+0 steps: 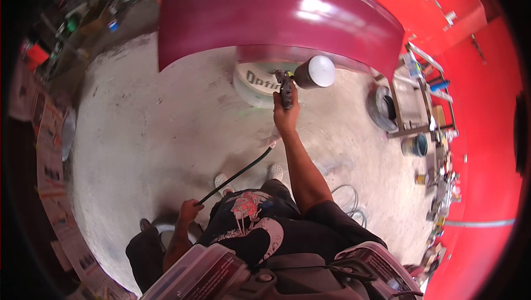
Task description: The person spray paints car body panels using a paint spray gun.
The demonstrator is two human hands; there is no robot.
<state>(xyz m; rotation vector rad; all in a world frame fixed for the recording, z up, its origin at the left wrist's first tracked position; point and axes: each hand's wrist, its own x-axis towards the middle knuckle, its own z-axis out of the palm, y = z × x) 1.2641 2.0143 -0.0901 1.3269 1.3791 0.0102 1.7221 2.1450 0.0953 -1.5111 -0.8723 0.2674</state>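
My right hand (pixel 286 113) is closed around the handle of a spray gun (pixel 286 92), held out ahead of me at arm's length. A dark cup with a pale round end (pixel 321 71) sits on the gun's right side. Beyond it spans a glossy, curved maroon car body panel (pixel 243 12), apart from the gun. At lower left, my left hand (pixel 189 210) grips a dark air hose (pixel 235 174), which runs up toward my right wrist; its upper end is partly hidden. Behind the gun, below the panel, stands a pale round drum (pixel 251 87) with lettering.
A tyre (pixel 381 109), a frame stand (pixel 409 106) and a bucket (pixel 415 145) stand at right, beside cluttered cans along a red wall (pixel 492 162). Looped hose (pixel 354 206) lies on the concrete floor (pixel 138 117). A dark trouser leg (pixel 145 256) shows at lower left.
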